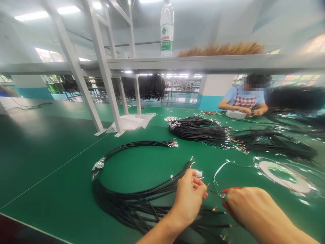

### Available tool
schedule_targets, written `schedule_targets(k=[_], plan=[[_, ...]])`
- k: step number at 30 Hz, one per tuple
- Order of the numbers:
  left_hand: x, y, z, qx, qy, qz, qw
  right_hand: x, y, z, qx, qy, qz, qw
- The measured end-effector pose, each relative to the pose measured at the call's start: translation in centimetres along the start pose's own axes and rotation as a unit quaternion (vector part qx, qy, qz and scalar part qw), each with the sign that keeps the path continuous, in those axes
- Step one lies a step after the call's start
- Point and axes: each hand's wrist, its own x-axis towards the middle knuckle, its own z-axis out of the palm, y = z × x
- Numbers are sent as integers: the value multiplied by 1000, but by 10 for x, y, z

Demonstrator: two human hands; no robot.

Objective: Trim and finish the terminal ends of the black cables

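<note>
My left hand [189, 196] is closed, pinching a black cable near its bare copper end [208, 186]. White material covers one fingertip. Red-handled pliers [223, 195] are gripped in my right hand [250, 205], their jaws pointing left at that wire end. Whether the jaws touch the wire I cannot tell. Beneath and left of my left hand spreads a curved bundle of black cables [114, 200], bound near its bend with white tags [98, 165]. Several stripped ends poke out around my fingers.
A spool [265, 167] of thin strip lies at right. Farther back are more cable bundles [200, 132], a plastic bag [134, 121] and shelf legs [109, 81]. A bottle [167, 34] stands on the shelf. Another person [243, 98] works across the green table [63, 152].
</note>
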Motion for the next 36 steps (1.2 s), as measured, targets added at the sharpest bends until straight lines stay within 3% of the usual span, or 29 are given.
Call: schedule_targets(k=[11, 16, 20, 23, 25, 31, 34, 36], plan=[[3, -2, -2, -20, -12, -16, 1000, 4, -2, -17, 45, -40, 3, 998], [3, 8, -5, 20, -11, -3, 1000, 3, 3, -2, 103, -51, 36, 993], [7, 18, -16, 126, 53, 51, 989, 7, 27, 17, 179, -50, 115, 976], [9, 16, -23, 223, 86, 101, 966, 18, 43, 30, 280, -48, 190, 940], [9, 9, -24, 273, 77, 126, 951, 27, 44, 39, 379, -54, 213, 899], [13, -14, -21, 371, 12, 150, 916, 53, 6, 61, 613, -92, 214, 755], [15, -15, -19, 396, -5, 145, 907, 61, -10, 67, 670, -89, 200, 709], [16, -14, -18, 403, -14, 139, 905, 64, -14, 70, 689, -76, 199, 693]])
